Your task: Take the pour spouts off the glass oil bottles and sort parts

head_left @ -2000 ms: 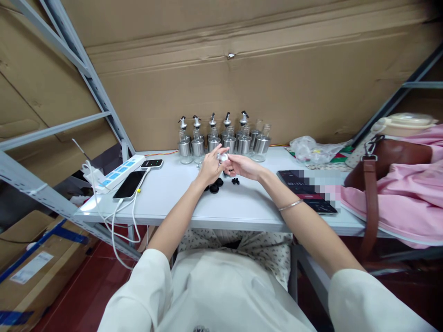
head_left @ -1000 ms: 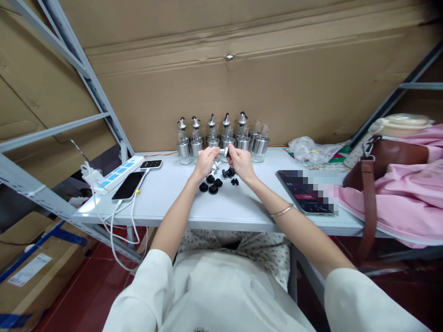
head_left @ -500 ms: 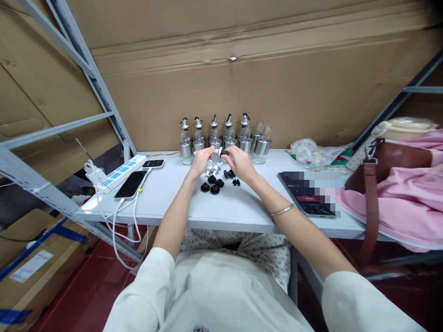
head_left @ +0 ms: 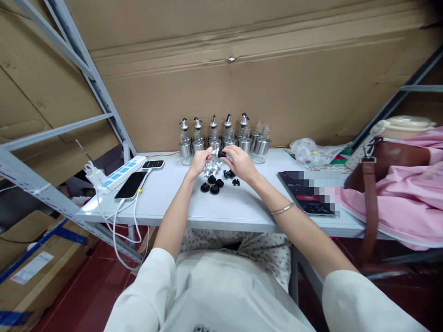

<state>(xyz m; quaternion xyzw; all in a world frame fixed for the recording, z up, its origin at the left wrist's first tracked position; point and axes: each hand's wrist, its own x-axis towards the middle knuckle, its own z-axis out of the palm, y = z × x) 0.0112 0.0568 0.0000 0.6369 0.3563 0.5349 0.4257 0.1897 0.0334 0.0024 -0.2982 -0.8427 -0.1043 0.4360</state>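
Observation:
Above the table, my left hand (head_left: 200, 162) pinches the silver end of a bottle pourer (head_left: 215, 152). My right hand (head_left: 239, 161) has its fingers closed on the black ribbed stopper (head_left: 221, 154) at the pourer's other end, and the two parts meet. Below the hands lie several loose silver pourer parts (head_left: 212, 169). Nearer to me are several black ribbed stoppers (head_left: 214, 189), with small black pieces (head_left: 236, 182) to their right. Behind my hands stand glass bottles with steel sleeves (head_left: 262, 146); several in the back row carry silver pourers with black flip tips (head_left: 244, 119).
On the left are a power strip (head_left: 122, 173), a phone (head_left: 130, 185), a small black-and-white device (head_left: 153, 164) and white cables (head_left: 134, 216). To the right lie a tablet-like screen (head_left: 301, 191), a plastic bag (head_left: 309, 151), a brown bag (head_left: 401, 163) and pink cloth (head_left: 411, 198). Cardboard (head_left: 214, 83) stands behind.
The fingers of my right hand have shifted slightly on the stopper, and more of its black ribs show. Both hands stay in nearly the same place; the things on the table have not moved.

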